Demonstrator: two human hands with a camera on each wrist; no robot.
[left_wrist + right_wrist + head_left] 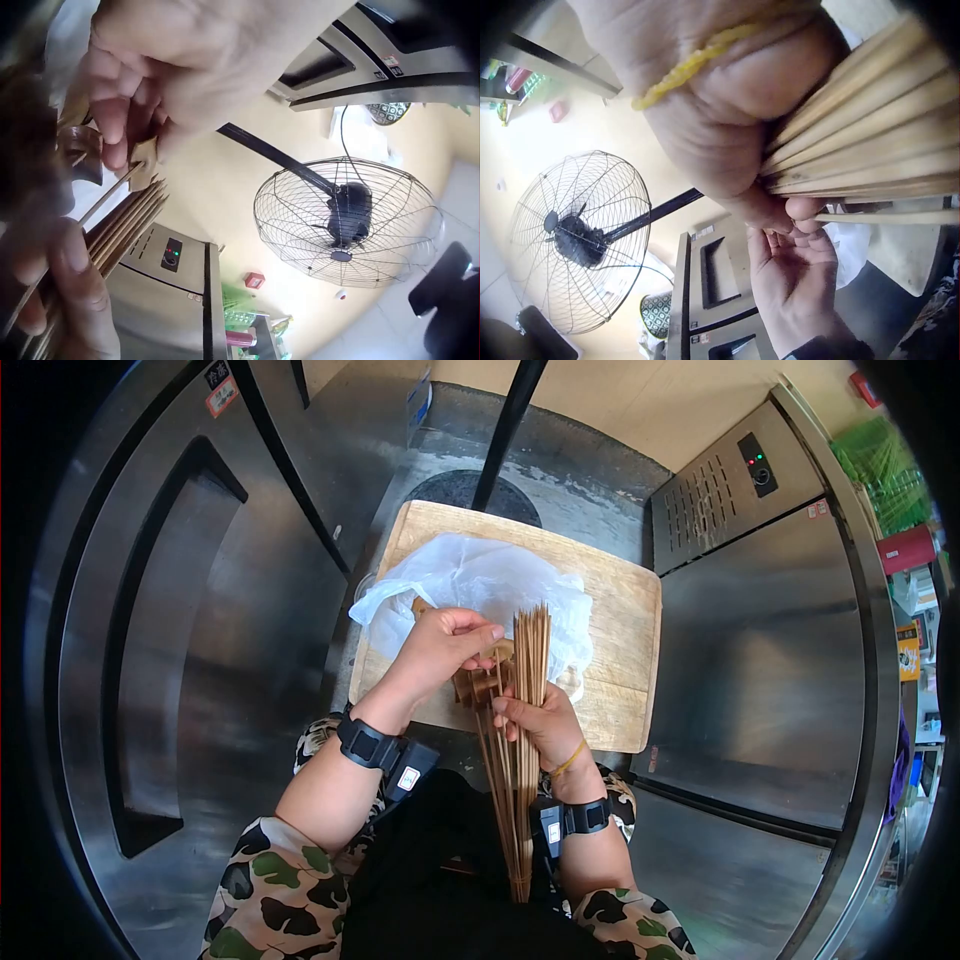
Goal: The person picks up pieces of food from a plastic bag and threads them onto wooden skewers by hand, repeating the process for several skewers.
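Note:
My left hand (440, 650) pinches a small flat tan food piece (142, 166) over the board's near edge. A thin skewer (109, 196) runs up to that piece. My right hand (548, 725) grips a thick bundle of bamboo skewers (531, 660), points upward, with the single skewer by its thumb and fingertips. Brown glossy food pieces (478, 688) sit on skewers just left of the bundle, partly hidden by the hands. Behind the hands a crumpled white plastic bag (480, 565) lies on the wooden board (622, 670); a brownish piece shows at its opening.
Steel refrigerator doors (240, 620) rise on the left, and a steel cabinet (750, 660) with a control panel stands close on the right. Past the board, a black pole (505, 435) rises from a round base; a caged fan (349, 221) is overhead.

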